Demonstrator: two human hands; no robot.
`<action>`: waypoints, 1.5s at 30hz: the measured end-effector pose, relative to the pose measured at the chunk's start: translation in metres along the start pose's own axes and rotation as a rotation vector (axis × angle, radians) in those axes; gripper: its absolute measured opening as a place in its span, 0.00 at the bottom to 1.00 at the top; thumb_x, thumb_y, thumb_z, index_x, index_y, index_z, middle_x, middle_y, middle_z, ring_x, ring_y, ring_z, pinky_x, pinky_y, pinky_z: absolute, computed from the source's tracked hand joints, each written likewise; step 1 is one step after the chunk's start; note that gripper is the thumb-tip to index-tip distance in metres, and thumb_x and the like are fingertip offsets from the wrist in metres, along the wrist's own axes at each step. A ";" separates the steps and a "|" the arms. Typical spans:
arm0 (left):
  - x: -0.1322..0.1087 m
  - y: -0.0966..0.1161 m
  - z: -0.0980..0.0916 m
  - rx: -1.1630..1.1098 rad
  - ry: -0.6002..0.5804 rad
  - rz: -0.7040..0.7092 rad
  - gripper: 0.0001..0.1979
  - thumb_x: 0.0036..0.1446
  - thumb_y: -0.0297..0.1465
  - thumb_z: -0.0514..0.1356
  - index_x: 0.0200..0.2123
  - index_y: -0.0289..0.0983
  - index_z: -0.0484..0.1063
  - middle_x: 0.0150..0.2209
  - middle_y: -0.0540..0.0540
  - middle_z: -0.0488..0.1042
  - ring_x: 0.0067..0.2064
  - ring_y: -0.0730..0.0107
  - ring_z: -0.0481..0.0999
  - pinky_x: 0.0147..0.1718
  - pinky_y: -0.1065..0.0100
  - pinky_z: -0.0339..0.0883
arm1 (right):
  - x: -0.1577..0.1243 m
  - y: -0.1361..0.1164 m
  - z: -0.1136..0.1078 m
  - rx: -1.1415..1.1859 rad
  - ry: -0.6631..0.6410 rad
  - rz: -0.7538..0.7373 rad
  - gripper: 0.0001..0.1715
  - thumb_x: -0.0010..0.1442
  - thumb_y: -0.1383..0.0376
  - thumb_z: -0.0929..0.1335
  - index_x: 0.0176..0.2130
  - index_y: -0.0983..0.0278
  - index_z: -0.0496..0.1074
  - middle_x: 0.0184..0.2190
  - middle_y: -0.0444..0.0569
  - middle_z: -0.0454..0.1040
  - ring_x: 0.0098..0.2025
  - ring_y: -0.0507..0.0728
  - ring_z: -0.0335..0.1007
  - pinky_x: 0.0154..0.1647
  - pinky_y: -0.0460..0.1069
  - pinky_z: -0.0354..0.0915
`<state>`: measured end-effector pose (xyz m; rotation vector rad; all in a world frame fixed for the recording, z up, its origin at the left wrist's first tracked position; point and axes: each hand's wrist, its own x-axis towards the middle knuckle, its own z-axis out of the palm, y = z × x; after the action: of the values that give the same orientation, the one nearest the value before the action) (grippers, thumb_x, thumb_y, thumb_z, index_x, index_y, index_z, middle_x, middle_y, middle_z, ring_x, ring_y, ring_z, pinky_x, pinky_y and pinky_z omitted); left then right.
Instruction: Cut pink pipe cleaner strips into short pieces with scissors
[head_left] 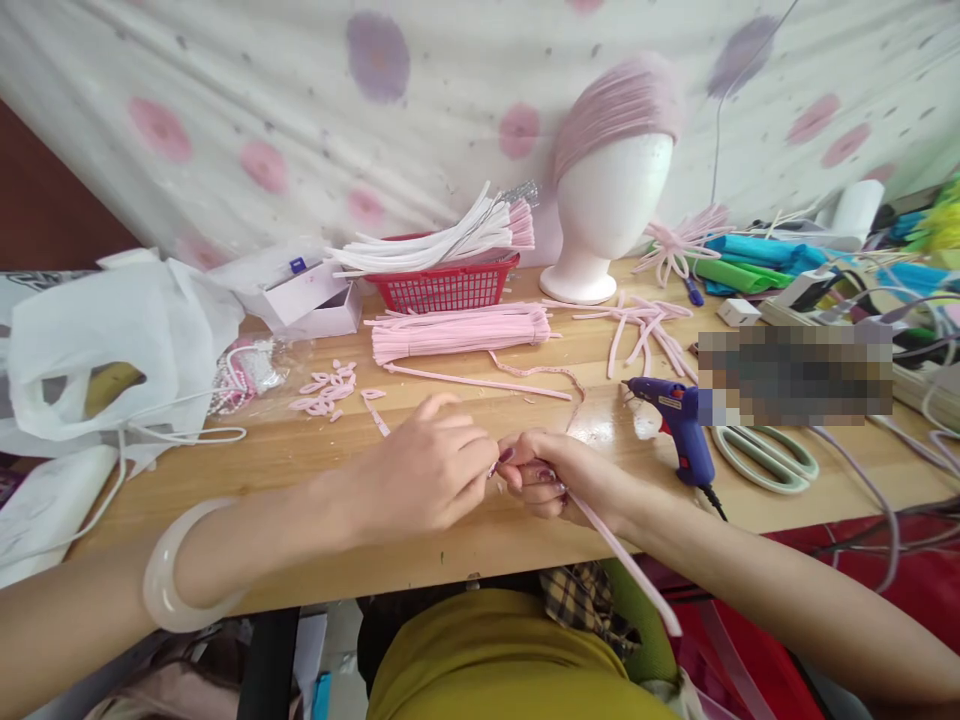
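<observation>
A fuzzy pink pipe cleaner (622, 562) runs through my closed right hand (551, 472), its long free tail slanting down toward my lap. My left hand (431, 465), with a pale bangle on the wrist, meets the right fingertips and pinches at the pipe cleaner's upper end. That end is mostly hidden by the fingers of both hands. Behind the left hand lie small pink loops (326, 390) of bent pipe cleaner. Beyond the hands, a single pink pipe cleaner (480, 381) and a thin measuring tape (547, 370) lie on the wooden table (337, 545).
A blue glue gun (686, 430) and pale-handled scissors (765, 460) lie to the right, among cables. Behind are a pink pipe-cleaner bundle (461, 333), a red basket (442, 288) and a white foam head (611, 210). A white plastic bag (127, 330) stands left.
</observation>
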<state>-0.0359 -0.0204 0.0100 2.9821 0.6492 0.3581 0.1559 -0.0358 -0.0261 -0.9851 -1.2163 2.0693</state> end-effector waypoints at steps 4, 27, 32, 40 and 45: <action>0.005 0.006 -0.006 -0.443 -0.121 -0.369 0.12 0.60 0.26 0.47 0.28 0.36 0.68 0.25 0.52 0.68 0.28 0.71 0.65 0.30 0.68 0.58 | -0.008 0.000 0.008 -0.316 0.144 -0.261 0.11 0.54 0.66 0.61 0.22 0.65 0.66 0.14 0.37 0.54 0.17 0.47 0.47 0.19 0.43 0.46; 0.005 -0.014 -0.017 -0.555 -0.012 -0.467 0.12 0.60 0.37 0.56 0.43 0.40 0.75 0.45 0.48 0.80 0.47 0.63 0.77 0.48 0.63 0.64 | -0.014 0.006 0.005 -0.841 0.318 -0.483 0.14 0.67 0.66 0.58 0.32 0.64 0.67 0.23 0.41 0.65 0.26 0.50 0.60 0.29 0.44 0.56; 0.004 -0.023 -0.009 -0.678 0.097 -0.591 0.08 0.59 0.35 0.57 0.35 0.39 0.75 0.38 0.49 0.81 0.42 0.65 0.79 0.43 0.66 0.68 | -0.009 0.005 0.010 -0.819 0.401 -0.537 0.14 0.67 0.66 0.59 0.30 0.64 0.65 0.23 0.40 0.63 0.26 0.50 0.57 0.29 0.45 0.54; 0.011 -0.019 -0.013 -0.713 0.162 -0.640 0.06 0.56 0.33 0.61 0.31 0.38 0.76 0.32 0.50 0.81 0.37 0.68 0.79 0.40 0.67 0.70 | -0.008 0.004 0.012 -0.703 0.441 -0.508 0.15 0.67 0.64 0.59 0.30 0.64 0.68 0.22 0.41 0.63 0.25 0.50 0.59 0.27 0.44 0.54; 0.006 -0.013 -0.006 -0.495 0.263 -0.488 0.08 0.59 0.30 0.58 0.32 0.38 0.77 0.33 0.50 0.81 0.36 0.68 0.79 0.40 0.67 0.71 | -0.004 0.012 0.011 -0.861 0.553 -0.557 0.15 0.65 0.68 0.59 0.26 0.62 0.63 0.19 0.40 0.62 0.22 0.50 0.58 0.24 0.44 0.52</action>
<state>-0.0373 -0.0059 0.0157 2.2398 1.0907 0.7443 0.1485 -0.0492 -0.0320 -1.2591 -1.8108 0.7374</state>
